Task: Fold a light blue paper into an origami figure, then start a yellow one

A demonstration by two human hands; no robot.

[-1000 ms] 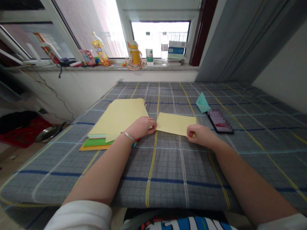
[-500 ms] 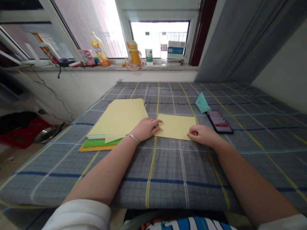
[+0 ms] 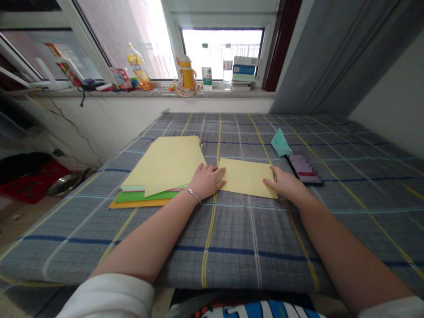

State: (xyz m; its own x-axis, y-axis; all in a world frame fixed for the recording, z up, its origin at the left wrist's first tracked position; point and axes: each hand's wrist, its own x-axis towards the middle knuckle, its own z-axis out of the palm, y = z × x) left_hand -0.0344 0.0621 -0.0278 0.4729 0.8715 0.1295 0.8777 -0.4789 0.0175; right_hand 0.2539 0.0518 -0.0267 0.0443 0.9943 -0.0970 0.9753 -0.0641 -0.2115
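A pale yellow sheet of paper (image 3: 247, 177), about half the size of the top sheet beside it, lies on the checked cloth in front of me. Whether it is folded double I cannot tell. My left hand (image 3: 209, 179), a silver bangle at its wrist, has thumb and fingers at the sheet's left edge. At the right edge, my right hand (image 3: 281, 182) holds the paper between thumb and fingers. To the left is a stack of coloured paper with a large yellow sheet (image 3: 168, 161) on top; green and orange sheets (image 3: 139, 203) stick out below.
A phone (image 3: 304, 167) lies to the right, touching or close to a folded turquoise paper shape (image 3: 280, 142). Bottles, a yellow flask (image 3: 187, 75) and boxes (image 3: 244, 68) stand on the windowsill at the back. The cloth-covered surface (image 3: 232, 269) ends just in front of me.
My right hand has moved slightly right and opened from curled fingers to thumb and fingers around the sheet's right edge. The small sheet has turned slightly. My left fingers have spread more.
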